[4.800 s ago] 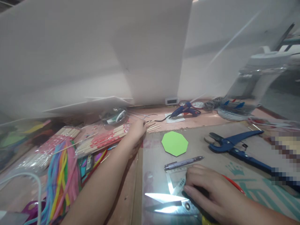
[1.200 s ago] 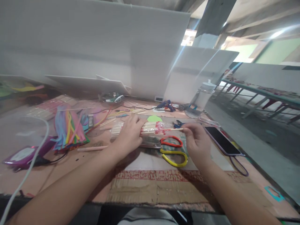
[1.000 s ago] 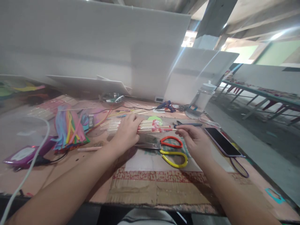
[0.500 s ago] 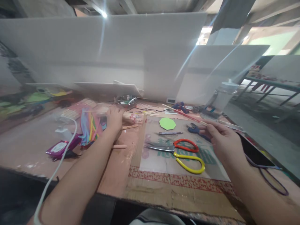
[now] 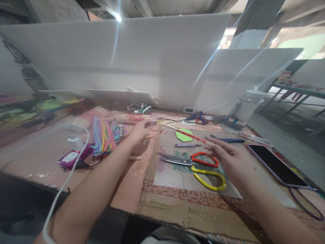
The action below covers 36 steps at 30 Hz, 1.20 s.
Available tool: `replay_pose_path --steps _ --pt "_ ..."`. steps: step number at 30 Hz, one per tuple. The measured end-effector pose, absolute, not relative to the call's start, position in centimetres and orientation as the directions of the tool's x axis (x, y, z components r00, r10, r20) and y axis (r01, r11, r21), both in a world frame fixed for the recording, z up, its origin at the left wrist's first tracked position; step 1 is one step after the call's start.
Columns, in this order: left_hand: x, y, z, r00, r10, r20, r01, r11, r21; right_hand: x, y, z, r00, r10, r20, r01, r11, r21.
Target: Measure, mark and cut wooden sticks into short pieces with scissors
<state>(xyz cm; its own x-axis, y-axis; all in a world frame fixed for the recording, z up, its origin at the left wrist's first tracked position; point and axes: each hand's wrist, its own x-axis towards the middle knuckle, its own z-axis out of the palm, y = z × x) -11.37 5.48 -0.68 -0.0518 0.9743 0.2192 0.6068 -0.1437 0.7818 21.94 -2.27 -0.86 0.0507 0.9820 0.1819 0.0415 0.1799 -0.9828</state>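
My right hand (image 5: 231,157) pinches one end of a thin wooden chopstick (image 5: 191,136) with a red patterned band. The chopstick slants up and left, crossing in front of a green paper octagon (image 5: 182,138). My left hand (image 5: 140,131) is over the table, fingers loosely apart and slightly blurred, with nothing visible in it. Just behind it lies a bundle of red-banded chopsticks (image 5: 134,117) in clear wrapping. Below the octagon are a pen (image 5: 188,145) and scissors (image 5: 177,161) with one red and one yellow handle loop.
A cardboard sheet (image 5: 175,210) covers the table's front middle. At right are blue-handled pliers (image 5: 231,140), a phone (image 5: 279,166) and a clear jug (image 5: 241,108). A glue gun (image 5: 199,117) lies behind. Left are colourful strips (image 5: 104,135), a purple packet (image 5: 73,157) and a white cable (image 5: 67,179).
My left hand has come away from the chopstick bundle, toward the right and nearer to me. The right hand has lowered leftward, bringing the chopstick across the octagon. The view has shifted slightly.
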Motion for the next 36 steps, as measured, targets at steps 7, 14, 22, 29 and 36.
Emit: replay_pose_path --steps 7,14,22,29,36 --pt "-4.3 -0.1 1.9 0.198 0.936 0.290 -0.207 -0.249 0.946 20.5 -3.1 -1.6 -0.149 0.979 0.142 0.214 0.172 -0.961" --pt "-3.3 -0.6 1.1 0.109 0.957 0.269 -0.285 -0.229 0.931 19.7 -3.9 -1.5 -0.277 0.937 0.214 0.381 0.311 -0.871" --pt "0.3 -2.3 -0.6 0.342 0.927 0.155 -0.214 -0.084 0.973 18.9 -4.2 -1.5 -0.284 0.935 0.214 0.314 0.301 -0.901" --pt "-4.0 -0.1 1.6 0.008 0.941 0.339 -0.131 -0.335 0.933 19.6 -4.0 -0.8 -0.300 0.944 0.140 0.305 0.233 -0.924" --pt "-8.4 2.3 3.0 -0.310 0.848 0.429 -0.149 -0.489 0.860 20.3 -2.9 -1.5 -0.246 0.966 0.077 0.353 0.164 -0.921"
